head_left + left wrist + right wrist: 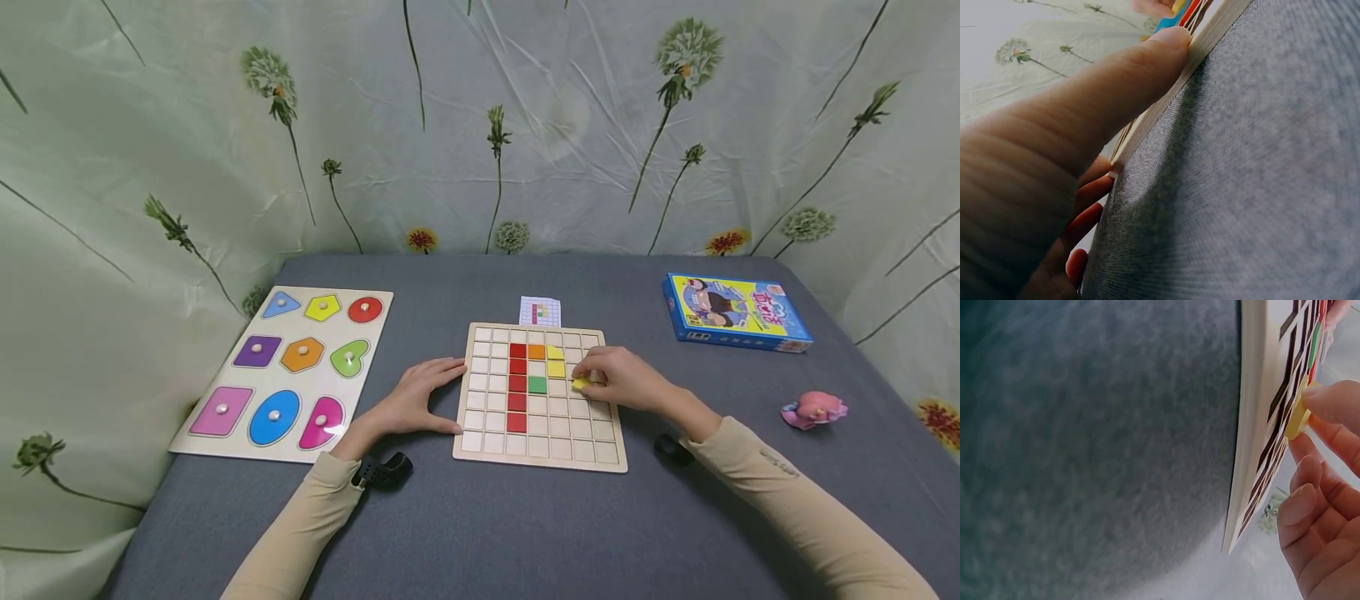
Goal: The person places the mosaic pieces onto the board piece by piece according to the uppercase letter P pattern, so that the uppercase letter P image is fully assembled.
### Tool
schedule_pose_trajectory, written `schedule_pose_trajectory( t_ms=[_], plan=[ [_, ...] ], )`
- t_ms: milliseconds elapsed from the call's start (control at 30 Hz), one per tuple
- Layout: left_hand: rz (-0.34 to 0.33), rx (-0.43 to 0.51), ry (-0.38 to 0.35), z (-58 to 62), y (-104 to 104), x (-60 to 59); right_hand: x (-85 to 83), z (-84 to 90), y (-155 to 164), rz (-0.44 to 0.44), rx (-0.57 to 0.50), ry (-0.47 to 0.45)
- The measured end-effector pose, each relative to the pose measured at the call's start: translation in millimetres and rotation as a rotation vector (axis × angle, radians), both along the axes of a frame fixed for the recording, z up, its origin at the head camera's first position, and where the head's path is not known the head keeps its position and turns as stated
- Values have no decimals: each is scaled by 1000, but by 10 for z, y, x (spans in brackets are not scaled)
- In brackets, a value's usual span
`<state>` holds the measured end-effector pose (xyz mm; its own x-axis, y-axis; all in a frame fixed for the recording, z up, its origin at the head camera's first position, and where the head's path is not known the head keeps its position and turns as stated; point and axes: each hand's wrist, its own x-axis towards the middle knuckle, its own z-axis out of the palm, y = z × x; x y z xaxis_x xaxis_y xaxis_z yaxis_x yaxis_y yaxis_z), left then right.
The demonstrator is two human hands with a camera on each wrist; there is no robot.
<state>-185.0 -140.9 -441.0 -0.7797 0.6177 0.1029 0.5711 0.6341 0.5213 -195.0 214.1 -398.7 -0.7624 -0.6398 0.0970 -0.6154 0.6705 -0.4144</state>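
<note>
A square wooden grid board lies in the middle of the table. A column of red tiles stands on it, with an orange tile, a green tile and two yellow tiles to its right. My left hand rests at the board's left edge, thumb and fingers spread along it. In the left wrist view the thumb lies against the rim. Over the right side of the board, my right hand pinches another yellow tile between thumb and fingertips, close to the grid.
Behind the board lies a small printed card with a coloured pattern. To the left is a knobbed shape puzzle. A blue and yellow box sits at the back right, and a pink toy in front of it.
</note>
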Motion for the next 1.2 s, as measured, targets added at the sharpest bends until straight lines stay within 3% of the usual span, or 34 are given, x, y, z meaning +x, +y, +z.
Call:
schedule_pose_trajectory(
  t_ms=[500,767,1200],
  plan=[
    [-1,-1,8,6,-4,2,-20,11,-159,70,22,-18],
    [-1,0,7,20,-8,7,-44,1,-228,134,59,38],
    [1,-6,-10,14,1,5,-97,2,-265,196,42,52]
  ],
)
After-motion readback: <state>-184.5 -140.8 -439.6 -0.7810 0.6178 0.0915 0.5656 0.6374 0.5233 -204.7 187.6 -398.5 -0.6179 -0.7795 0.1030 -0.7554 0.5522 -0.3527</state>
